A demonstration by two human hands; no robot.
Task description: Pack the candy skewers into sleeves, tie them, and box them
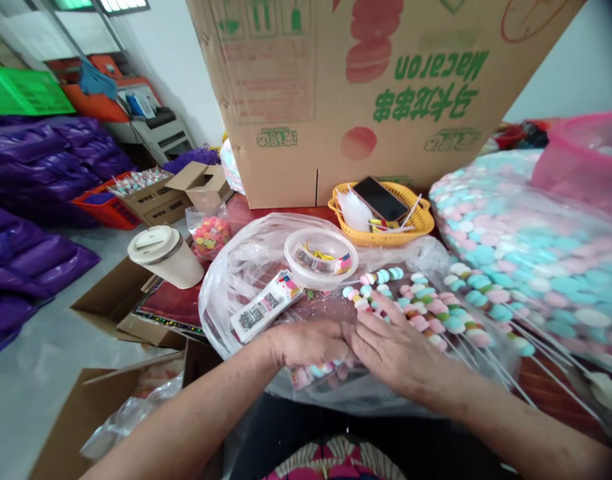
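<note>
1. The candy packet lies just in front of your body, under your hands, on a clear plastic sheet. What shows of it runs roughly from 9 to 3 o'clock; your hands hide the rest. It looks clear and shiny, with small pink and blue pieces inside.

2. From the packet, your left hand sits at 12 o'clock and is nearer than your right hand at 2. The left is curled in; whether it pinches the packet, you cannot tell. The right lies back up, outer fingers spread, its inner fingers meeting the left; its grip is hidden too.

3. At 2 o'clock, just past your right fingers, lie the candy skewers: matte, rounded discs in pink, blue, white and green, their thin white sticks trailing toward 4 or 5.

4. At 12 o'clock stands a round, translucent bowl with yellow ties; at 11, a flat, oblong stack of printed labels.

5. Farther out: a woven yellow basket at 1 o'clock, holding a dark phone; a bulging candy bag at 2; a lidded cup at 10; a tall cardboard box at 12.
</note>
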